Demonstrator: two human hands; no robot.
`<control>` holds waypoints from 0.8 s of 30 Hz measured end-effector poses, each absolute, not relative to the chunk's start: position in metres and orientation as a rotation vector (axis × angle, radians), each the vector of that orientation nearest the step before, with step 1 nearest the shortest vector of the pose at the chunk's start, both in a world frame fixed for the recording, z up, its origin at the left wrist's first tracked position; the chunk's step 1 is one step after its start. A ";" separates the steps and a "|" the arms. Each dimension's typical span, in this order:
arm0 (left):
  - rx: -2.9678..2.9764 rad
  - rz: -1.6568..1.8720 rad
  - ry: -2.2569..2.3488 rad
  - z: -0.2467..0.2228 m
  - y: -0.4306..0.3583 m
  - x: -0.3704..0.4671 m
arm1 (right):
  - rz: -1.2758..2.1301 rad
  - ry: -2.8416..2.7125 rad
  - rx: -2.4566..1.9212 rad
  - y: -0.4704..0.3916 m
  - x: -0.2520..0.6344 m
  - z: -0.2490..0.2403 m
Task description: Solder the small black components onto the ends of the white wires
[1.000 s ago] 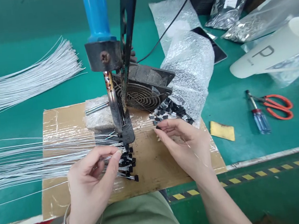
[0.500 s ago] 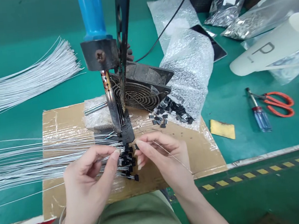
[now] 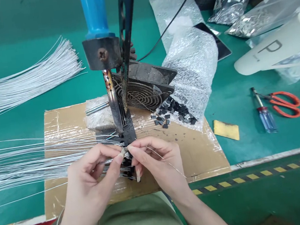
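Note:
My left hand [image 3: 96, 179] is closed in a pinch on the end of a thin white wire, at the right end of a wire bundle [image 3: 18, 165]. My right hand [image 3: 157, 161] pinches a small black connector, mostly hidden by the fingertips. A thin strand of solder wire [image 3: 176, 167] also runs through the right hand. The fingertips of both hands nearly meet. Just above them points the tip of a blue-handled soldering iron [image 3: 115, 112], fixed to a stand. Below the fingers lie several black connectors [image 3: 131, 173] on wire ends, partly covered by the right hand.
A fan [image 3: 144, 91] stands behind the iron, beside loose connectors [image 3: 176, 109] on bubble wrap [image 3: 190, 65]. Cardboard [image 3: 197, 157] lies under the work. To the right are a yellow sponge [image 3: 226, 130], a screwdriver [image 3: 265, 114], orange-handled cutters [image 3: 285, 104] and a paper cup [image 3: 272, 49].
My right hand has moved left with the connector, closing the gap to the left fingertips. The left hand keeps its pinch. The whole view has shifted slightly.

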State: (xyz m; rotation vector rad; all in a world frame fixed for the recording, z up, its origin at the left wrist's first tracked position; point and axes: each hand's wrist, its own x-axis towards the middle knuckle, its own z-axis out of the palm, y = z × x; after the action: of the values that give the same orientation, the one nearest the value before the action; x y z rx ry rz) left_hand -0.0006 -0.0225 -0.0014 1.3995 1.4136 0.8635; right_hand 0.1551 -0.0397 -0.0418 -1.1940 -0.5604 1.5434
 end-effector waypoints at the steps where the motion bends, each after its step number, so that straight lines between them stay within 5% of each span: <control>1: 1.396 0.862 1.409 -0.002 -0.023 -0.001 | 1.543 -0.562 -1.195 -0.040 0.155 -0.042; 24: 1.365 0.779 1.525 -0.004 -0.014 -0.002 | 0.957 -1.276 -1.351 -0.053 0.174 -0.041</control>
State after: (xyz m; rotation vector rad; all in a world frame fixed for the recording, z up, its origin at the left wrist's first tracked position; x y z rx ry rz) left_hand -0.0021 -0.0135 -0.0038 1.3654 1.5249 0.7795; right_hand 0.1739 -0.0528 -0.0411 -1.3509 -1.2765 0.9572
